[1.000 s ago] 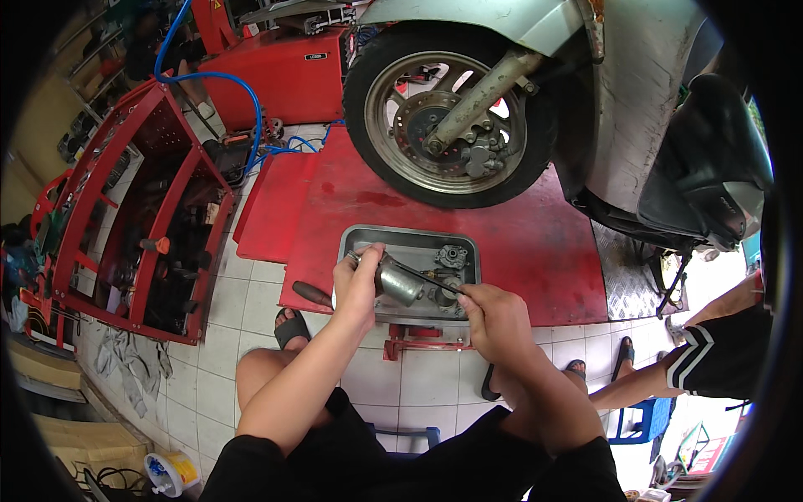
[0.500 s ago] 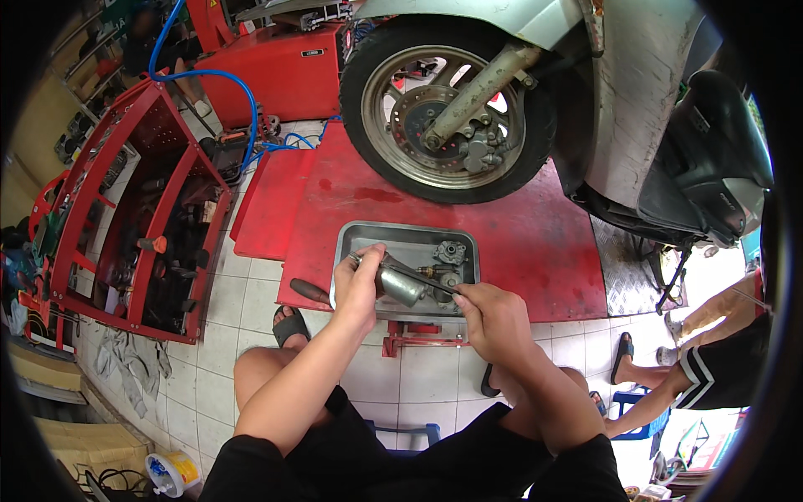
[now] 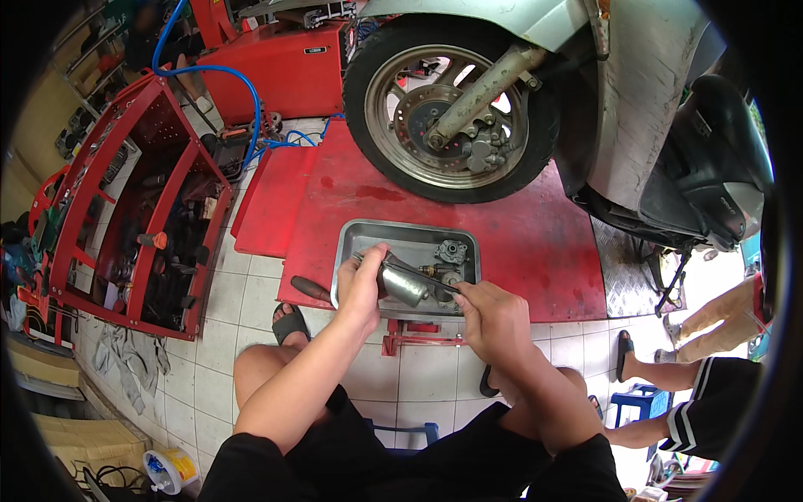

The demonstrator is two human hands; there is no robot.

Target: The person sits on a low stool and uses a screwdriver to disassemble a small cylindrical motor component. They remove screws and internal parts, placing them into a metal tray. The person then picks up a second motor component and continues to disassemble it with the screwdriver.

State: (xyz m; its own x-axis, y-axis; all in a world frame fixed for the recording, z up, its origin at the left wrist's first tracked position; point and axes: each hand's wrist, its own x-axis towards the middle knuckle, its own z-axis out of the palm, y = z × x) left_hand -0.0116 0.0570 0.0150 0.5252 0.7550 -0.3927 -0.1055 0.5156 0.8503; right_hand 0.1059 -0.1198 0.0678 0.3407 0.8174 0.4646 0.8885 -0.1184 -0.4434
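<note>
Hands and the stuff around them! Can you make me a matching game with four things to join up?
Things:
1. left hand
2. right hand
3. hose
4. tray

Clues:
A. blue and curving
B. has metal parts lying in it
C. grips a dark rod and is on the picture's right
D. holds a silver cylinder

Right pairs: 1-D, 2-C, 3-A, 4-B
</note>
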